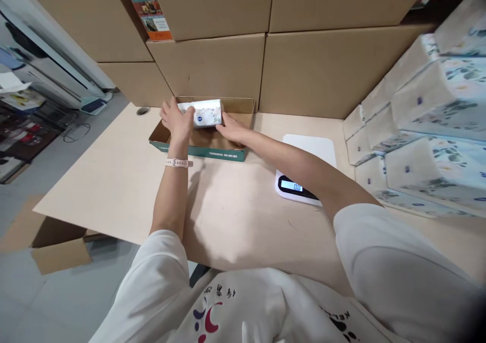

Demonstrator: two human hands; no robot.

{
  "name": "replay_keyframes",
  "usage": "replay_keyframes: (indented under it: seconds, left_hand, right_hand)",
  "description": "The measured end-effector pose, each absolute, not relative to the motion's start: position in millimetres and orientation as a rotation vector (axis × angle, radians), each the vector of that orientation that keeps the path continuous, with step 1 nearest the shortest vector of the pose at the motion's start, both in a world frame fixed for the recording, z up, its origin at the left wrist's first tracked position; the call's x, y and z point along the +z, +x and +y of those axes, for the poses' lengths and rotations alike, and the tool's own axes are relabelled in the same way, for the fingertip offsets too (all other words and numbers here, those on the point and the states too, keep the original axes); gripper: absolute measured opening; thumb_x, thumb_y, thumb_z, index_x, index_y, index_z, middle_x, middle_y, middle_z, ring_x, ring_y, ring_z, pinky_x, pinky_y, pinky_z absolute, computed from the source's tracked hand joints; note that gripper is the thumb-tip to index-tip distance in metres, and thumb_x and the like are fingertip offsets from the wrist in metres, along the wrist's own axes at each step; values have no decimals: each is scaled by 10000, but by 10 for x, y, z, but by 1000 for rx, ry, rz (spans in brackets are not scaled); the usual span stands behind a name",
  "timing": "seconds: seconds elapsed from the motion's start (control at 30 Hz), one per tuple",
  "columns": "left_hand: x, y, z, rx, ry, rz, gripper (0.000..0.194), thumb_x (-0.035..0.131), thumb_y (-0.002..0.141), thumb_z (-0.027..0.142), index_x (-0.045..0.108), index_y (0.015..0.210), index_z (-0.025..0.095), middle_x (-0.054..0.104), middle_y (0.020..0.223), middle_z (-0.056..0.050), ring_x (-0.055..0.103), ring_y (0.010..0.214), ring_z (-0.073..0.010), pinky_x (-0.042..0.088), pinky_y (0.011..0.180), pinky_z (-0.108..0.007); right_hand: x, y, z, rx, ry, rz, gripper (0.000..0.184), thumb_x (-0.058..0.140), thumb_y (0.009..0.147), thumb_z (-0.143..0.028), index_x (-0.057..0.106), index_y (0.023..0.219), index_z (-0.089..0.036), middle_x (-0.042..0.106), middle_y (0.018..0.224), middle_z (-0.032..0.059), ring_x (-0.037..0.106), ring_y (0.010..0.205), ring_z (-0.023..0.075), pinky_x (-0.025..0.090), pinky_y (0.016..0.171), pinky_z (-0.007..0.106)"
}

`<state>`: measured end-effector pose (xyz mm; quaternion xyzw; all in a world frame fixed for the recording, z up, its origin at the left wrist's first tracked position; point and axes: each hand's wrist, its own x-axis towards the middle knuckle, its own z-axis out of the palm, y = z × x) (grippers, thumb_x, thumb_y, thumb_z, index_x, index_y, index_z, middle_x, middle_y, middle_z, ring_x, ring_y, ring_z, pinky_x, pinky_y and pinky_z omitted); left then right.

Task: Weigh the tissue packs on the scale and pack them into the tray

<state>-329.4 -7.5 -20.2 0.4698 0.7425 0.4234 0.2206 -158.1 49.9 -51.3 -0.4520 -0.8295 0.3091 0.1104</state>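
Note:
A white tissue pack (208, 114) with a floral print and a small blue mark is held between my two hands, over the left and back part of a shallow green-edged cardboard tray (218, 153). My left hand (178, 119) grips the pack's left end, thumb on its top and fingers behind. At the right end, the fingers of my right hand (232, 128) press against the pack's side. Whether the pack rests on the tray's floor I cannot tell. The brown inside of the tray shows at the right and in front.
A white digital scale (299, 188) reading 0.0 lies to the right, partly under my right forearm. Stacked tissue packs (413, 105) line the table's right side. Large cardboard boxes (304, 72) form a wall behind. An open carton (61, 249) sits on the floor at left.

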Motion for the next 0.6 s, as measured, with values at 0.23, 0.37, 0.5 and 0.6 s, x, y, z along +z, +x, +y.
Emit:
replay_keyframes:
  seconds: [0.23, 0.37, 0.5, 0.6]
  left_hand:
    - [-2, -2777, -219, 713, 1690, 2076, 285, 543, 935, 413, 738, 901, 208, 752, 814, -127, 716, 1053, -354, 519, 1041, -475]
    - [-87, -2768, -194, 464, 1768, 2115, 287, 564, 944, 455, 759, 902, 250, 674, 633, -82, 728, 1088, -391, 488, 1074, -493]
    - [-190, -2989, -156, 326, 1755, 2232, 305, 637, 910, 477, 742, 741, 246, 768, 803, -142, 717, 1220, -446, 462, 1131, -522]
    - [-276, -3183, -115, 297, 1748, 2239, 322, 646, 912, 507, 819, 981, 245, 844, 1159, -151, 703, 1302, -422, 468, 1160, -491]
  right_hand:
    - [-529, -1517, 470, 849, -1274, -2712, 471, 577, 1009, -372, 683, 1427, -183, 731, 1512, 163, 685, 1404, 371, 572, 1172, 505]
    - [-527, -1477, 415, 792, -1216, -2830, 470, 670, 974, -474, 760, 1314, -162, 714, 1522, 201, 636, 1456, 428, 541, 1199, 542]
    - [-518, -1459, 401, 749, -1216, -2880, 481, 601, 1026, -483, 786, 1275, -115, 690, 1536, 250, 595, 1498, 458, 524, 1210, 582]
    - [-501, -1454, 388, 725, -1216, -2889, 450, 568, 1043, -405, 773, 1327, -121, 670, 1580, 225, 564, 1540, 438, 505, 1241, 574]
